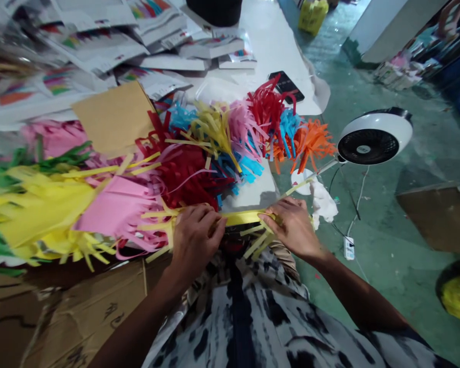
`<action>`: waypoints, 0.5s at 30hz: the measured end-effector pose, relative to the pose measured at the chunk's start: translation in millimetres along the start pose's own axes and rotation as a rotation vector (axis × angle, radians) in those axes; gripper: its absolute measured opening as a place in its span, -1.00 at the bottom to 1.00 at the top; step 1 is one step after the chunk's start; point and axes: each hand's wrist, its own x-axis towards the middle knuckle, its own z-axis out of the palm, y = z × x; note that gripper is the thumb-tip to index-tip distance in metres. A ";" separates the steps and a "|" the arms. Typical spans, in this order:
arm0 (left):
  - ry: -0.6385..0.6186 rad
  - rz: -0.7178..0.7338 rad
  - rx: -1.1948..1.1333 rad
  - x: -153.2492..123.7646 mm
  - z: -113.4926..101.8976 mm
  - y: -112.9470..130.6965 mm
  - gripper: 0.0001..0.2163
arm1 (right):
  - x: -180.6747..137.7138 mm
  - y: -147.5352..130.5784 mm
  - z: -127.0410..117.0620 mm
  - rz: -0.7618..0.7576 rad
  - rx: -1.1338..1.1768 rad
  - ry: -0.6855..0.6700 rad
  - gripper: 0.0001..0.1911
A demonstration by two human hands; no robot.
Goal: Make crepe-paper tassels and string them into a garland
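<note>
Between my hands a yellow fringed paper tassel (242, 218) is stretched level at the table's front edge, its middle rolled into a narrow band. My left hand (197, 232) is closed around one end, with cut strips poking out to its left. The other end is pinched in my right hand (291, 225), where loose strips hang down and stick out. Pink fringed paper (115, 204) and yellow fringed paper (46, 197) lie to the left of my left hand. Dark red fringed paper (187, 171) lies just beyond it.
Finished-looking tassels, including an orange one (314, 140), lie across the table. Behind them are a tan card (115, 117), several white packets (95, 48) and a phone (286, 86). A fan (373, 135) stands at the right. A power strip (348, 248) lies on the floor, cardboard boxes (95, 306) below left.
</note>
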 end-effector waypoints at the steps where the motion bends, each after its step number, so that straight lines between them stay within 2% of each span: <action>1: -0.001 -0.010 0.011 0.6 1.3 0.5 -0.84 | 1.8 -1.0 -0.2 0.006 -0.028 -0.020 -0.67; 5: -0.024 -0.027 0.054 3.0 2.5 1.6 -0.83 | 7.9 -5.0 -0.6 0.005 -0.144 -0.064 -0.67; 10: -0.044 -0.052 0.133 7.5 1.4 5.7 -0.85 | 8.5 -9.4 1.6 0.010 -0.251 -0.032 -0.69; 13: -0.022 -0.067 0.177 7.1 2.5 10.6 -0.89 | 6.0 -13.6 3.8 0.009 -0.301 0.049 -0.69; 15: 0.041 -0.027 0.201 5.1 4.2 13.4 -0.89 | 4.3 -17.0 7.6 -0.029 -0.311 0.144 -0.75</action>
